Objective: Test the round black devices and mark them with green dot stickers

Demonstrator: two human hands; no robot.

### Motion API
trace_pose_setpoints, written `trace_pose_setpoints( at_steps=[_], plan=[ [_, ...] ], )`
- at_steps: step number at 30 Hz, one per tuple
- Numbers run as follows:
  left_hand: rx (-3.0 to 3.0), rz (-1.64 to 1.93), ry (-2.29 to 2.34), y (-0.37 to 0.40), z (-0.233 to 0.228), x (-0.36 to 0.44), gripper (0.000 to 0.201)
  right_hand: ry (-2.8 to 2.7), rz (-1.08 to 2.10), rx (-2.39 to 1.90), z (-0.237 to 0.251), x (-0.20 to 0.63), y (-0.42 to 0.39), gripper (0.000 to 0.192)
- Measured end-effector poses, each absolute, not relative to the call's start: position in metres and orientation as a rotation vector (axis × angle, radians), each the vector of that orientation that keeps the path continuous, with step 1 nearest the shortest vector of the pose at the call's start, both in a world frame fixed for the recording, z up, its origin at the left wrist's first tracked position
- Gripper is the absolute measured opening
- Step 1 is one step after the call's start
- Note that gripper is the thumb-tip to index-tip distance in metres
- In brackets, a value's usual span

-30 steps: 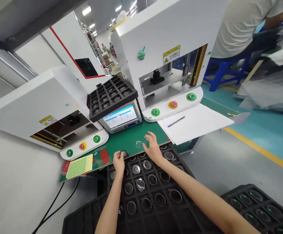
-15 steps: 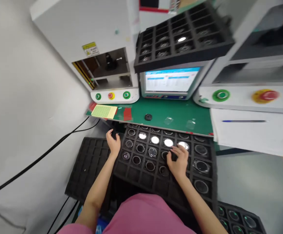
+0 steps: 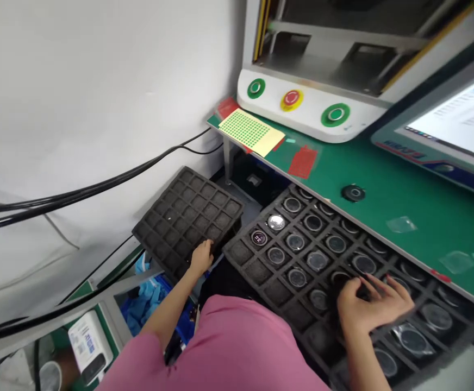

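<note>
A: Doing what with each hand right now?

B: Curling the left hand (image 3: 201, 258) against the right-hand edge of the left tray (image 3: 180, 201), but not showing whether gripping the rim or only touching: cannot tell. Hovering with the right hand (image 3: 367, 309) over the larger tray (image 3: 275, 293), fingers loosely bent, apparently holding nothing.

A: Keeping the round pieces (image 3: 317, 260) where?

B: Seating them in compartments of the larger tray, with one near its left end showing a lit face. Leaving a black disc (image 3: 353, 193) lying apart on the green bench (image 3: 335, 163).

A: Handling all this well by doing what?

B: Probably by spreading the left fingers along the rim instead of pinching one spot, keeping the tray level and avoiding scraping its neighbour. Keeping the right fingertips off the round faces, likely smudging easily, and checking that side while looking left, so not nudging anything unseen.

A: Differing how from half a second ago?

B: Reaching lower along the left tray's edge now, rather than hanging near the gap between trays with thumb and fingers parted. Keeping the right hand over the larger tray both times. Looking farther left, too: cutting off part of the screen (image 3: 465, 119) and bringing a white box (image 3: 86, 342) into view. Finding the black disc unmoved.
</note>
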State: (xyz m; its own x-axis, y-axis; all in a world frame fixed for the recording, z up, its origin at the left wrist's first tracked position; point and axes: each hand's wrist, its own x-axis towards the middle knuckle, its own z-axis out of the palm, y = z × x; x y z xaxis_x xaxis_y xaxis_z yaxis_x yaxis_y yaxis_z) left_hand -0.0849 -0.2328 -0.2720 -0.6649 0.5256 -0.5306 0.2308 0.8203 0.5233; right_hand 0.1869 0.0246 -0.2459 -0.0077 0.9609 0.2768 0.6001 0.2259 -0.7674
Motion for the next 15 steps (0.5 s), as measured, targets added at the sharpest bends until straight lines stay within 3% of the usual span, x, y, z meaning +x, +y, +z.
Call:
trace_pose_setpoints(
  at_steps=[15],
  plan=[
    [0.246,0.731,1.849,-0.2362,-0.2663,-0.0817,0.032,-1.781,0.486,-1.435,-0.2484,0.1871,0.0255,0.024]
  ],
)
